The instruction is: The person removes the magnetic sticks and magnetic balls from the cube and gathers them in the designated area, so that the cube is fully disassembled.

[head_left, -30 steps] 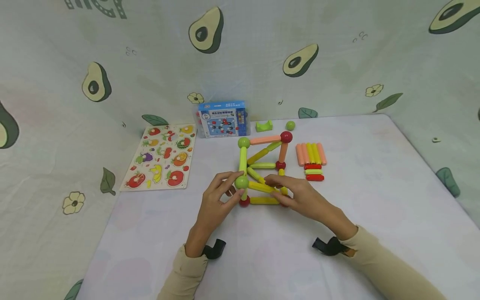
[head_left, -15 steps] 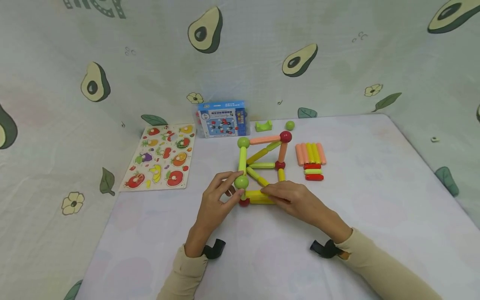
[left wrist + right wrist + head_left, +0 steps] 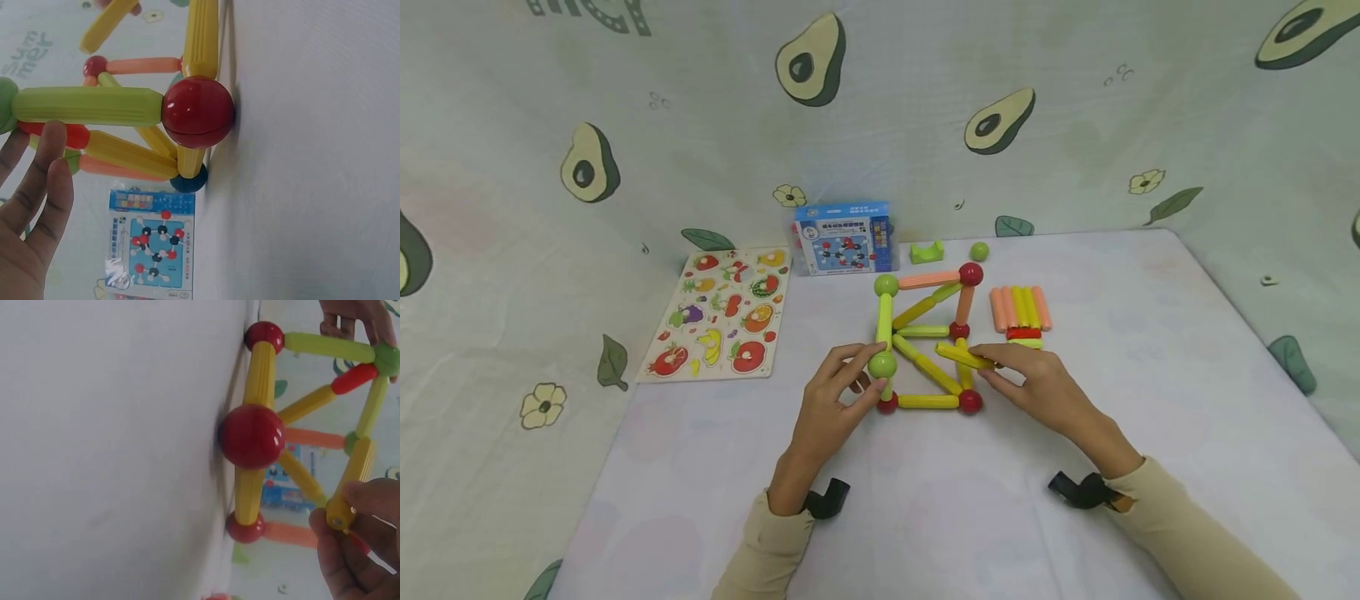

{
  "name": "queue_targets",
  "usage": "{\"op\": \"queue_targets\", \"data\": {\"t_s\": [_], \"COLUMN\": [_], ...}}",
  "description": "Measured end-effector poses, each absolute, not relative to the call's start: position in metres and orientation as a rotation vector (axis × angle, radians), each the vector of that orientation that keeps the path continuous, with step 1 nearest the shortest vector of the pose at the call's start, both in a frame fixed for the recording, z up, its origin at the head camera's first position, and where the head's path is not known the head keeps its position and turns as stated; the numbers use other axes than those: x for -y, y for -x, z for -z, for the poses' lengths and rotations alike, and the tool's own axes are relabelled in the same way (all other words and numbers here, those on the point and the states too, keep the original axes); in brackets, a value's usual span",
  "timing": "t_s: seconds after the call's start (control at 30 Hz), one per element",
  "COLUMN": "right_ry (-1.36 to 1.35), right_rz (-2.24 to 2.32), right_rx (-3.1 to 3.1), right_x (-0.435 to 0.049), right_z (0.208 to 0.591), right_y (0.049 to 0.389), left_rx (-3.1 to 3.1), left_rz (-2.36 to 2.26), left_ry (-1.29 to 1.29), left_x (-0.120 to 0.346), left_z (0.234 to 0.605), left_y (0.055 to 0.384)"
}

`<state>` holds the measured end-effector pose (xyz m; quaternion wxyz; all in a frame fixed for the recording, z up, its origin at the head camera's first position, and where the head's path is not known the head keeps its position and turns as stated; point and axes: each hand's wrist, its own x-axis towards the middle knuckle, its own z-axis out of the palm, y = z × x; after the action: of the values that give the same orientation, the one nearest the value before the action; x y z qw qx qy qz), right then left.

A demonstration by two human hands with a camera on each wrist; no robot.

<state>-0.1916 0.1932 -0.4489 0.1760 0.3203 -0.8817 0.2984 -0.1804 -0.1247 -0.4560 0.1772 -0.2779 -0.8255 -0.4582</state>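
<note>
In the head view, my left hand pinches a green ball at the near left upper corner of a frame built of rods and balls. A green rod runs down from that ball to a red ball on the table. My right hand pinches one end of a yellow rod, slanted above the frame's right side. The rod's far end touches no ball that I can see. In the right wrist view, its near end sits between thumb and fingers. Another red ball marks the near right lower corner.
Pink and yellow rods lie in a row to the right, with short red and green pieces below. Behind the frame are a blue box, a green curved piece and a loose green ball. A fruit board lies left.
The yellow rod first reached from the green ball, then dipped over the front bottom rod. My right hand has since carried it right and away from that ball. My left hand stays put.
</note>
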Motion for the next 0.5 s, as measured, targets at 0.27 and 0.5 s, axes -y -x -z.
{"op": "queue_targets", "data": {"t_s": [0.27, 0.5], "right_ry": [-0.744, -0.627], "right_rz": [-0.804, -0.753], "right_rx": [2.508, 2.515], "right_x": [-0.219, -0.238], "right_z": [0.451, 0.452], "right_y": [0.201, 0.208], "left_rx": [2.332, 2.337], "left_rz": [1.307, 1.312], "left_ry": [0.782, 0.780], "left_x": [0.124, 0.123], "left_z": [0.457, 0.456], "left_y": [0.180, 0.179]}}
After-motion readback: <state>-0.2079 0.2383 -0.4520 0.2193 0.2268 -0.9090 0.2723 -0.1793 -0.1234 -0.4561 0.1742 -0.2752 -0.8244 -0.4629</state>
